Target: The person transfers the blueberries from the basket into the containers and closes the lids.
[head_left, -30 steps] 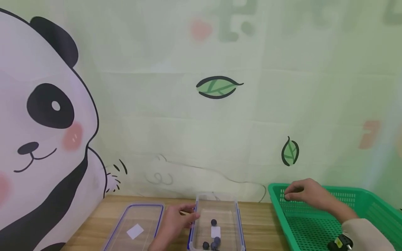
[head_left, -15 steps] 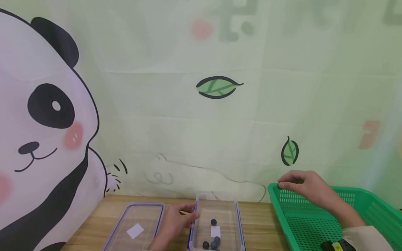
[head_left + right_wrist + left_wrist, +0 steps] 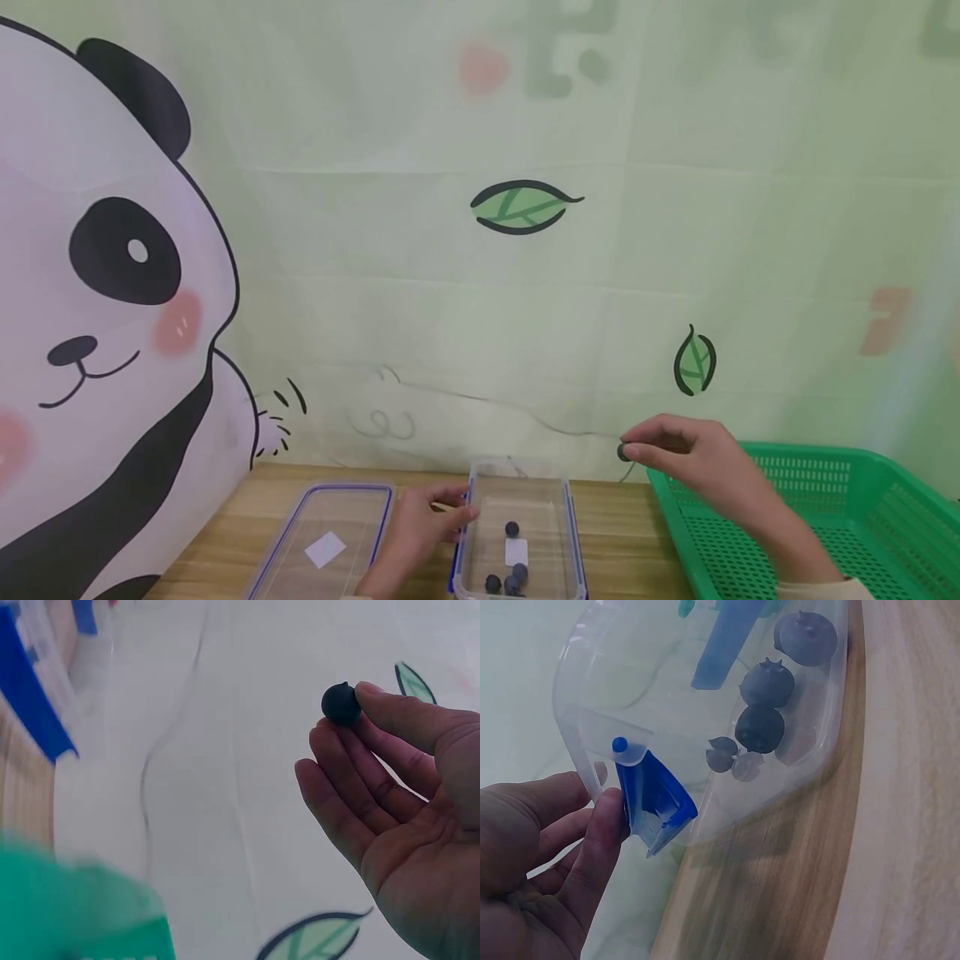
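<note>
My right hand (image 3: 712,467) pinches a dark blueberry (image 3: 341,704) between thumb and fingertips, in the air by the left rim of the green basket (image 3: 678,533). The right wrist view shows the other fingers loosely bent below the berry. My left hand (image 3: 420,525) holds the left side of a clear plastic box (image 3: 555,508), thumb and finger at its wall beside a blue latch (image 3: 656,799). Inside the box lie several blueberries (image 3: 761,729), mostly toward the near end, with one (image 3: 512,529) farther back by a white label.
A clear lid (image 3: 300,575) with a blue seal and a white label lies left of the box on the wooden table (image 3: 615,542). Behind stands a pale green backdrop (image 3: 420,317) with a printed panda and leaves.
My right hand has moved left with the blueberry, from over the green basket to just beyond its left rim. The left hand and the box have stayed put.
</note>
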Available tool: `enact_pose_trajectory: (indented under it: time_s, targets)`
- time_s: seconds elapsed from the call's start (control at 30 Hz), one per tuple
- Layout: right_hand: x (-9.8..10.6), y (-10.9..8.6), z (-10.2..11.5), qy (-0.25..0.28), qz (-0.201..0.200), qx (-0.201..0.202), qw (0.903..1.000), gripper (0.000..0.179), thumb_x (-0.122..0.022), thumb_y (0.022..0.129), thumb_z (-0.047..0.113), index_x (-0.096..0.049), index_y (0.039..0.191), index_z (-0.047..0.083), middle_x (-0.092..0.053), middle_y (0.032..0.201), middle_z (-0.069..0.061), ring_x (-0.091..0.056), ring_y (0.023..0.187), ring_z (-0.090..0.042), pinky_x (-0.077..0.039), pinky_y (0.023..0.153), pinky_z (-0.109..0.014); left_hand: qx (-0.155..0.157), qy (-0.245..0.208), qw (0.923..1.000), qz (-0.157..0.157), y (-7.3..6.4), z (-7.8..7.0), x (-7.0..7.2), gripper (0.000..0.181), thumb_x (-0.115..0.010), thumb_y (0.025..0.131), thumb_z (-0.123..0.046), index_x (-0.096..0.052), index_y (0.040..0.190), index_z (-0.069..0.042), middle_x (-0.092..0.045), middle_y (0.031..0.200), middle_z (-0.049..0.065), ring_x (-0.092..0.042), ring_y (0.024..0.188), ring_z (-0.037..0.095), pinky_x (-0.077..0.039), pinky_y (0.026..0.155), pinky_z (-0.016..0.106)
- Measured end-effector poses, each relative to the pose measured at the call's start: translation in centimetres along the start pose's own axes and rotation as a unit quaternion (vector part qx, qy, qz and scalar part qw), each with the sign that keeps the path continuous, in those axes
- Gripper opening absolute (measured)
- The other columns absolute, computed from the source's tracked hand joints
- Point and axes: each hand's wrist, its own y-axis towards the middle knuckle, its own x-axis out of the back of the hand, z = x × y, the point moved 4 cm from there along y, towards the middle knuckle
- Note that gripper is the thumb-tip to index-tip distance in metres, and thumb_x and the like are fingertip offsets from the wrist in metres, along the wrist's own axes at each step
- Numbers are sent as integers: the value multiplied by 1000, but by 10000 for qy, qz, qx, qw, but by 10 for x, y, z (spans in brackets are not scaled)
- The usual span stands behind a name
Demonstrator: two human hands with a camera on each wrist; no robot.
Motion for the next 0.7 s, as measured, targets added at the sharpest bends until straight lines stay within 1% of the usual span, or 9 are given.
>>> enact_pose_trajectory:
  time_s: [0.1, 0.3, 0.47, 0.7]
  targets:
    - [-15, -1, 3, 305, 38, 65, 9995, 26, -78, 100, 33, -79, 115, 11, -78, 108, 1, -73, 100, -17, -61, 86, -30, 9, -10, 10000, 4, 0, 0, 0, 37, -86, 90, -6, -75, 123, 5, -74, 94, 5, -73, 69, 19, -66, 61, 31]
    - [-41, -2, 3, 713, 250, 116, 9971, 27, -78, 100, 32, -79, 115, 10, -78, 109, -1, -74, 102, -18, -62, 86, -31, 41, -30, 10000, 9, 0, -1, -2, 36, -86, 90, -6, -75, 123, 5, -74, 94, 5, -73, 70, 19, -66, 62, 31]
    - [-53, -5, 3, 751, 296, 87, 9967, 27, -78, 99, 33, -79, 114, 10, -77, 107, -1, -73, 100, -19, -63, 85, -31, 88, -25, 10000, -19, 0, -2, -3, 36, -86, 90, -6, -75, 123, 4, -74, 94, 5, -73, 71, 18, -66, 62, 31]
    - [-69, -2, 6, 815, 466, 206, 9954, 26, -77, 100, 32, -80, 111, 9, -78, 103, -1, -74, 98, -21, -63, 83, -29, 13, -66, 10000, -1, -1, -2, 0, 38, -86, 90, -6, -74, 124, 5, -75, 97, 7, -73, 70, 19, -66, 62, 31]
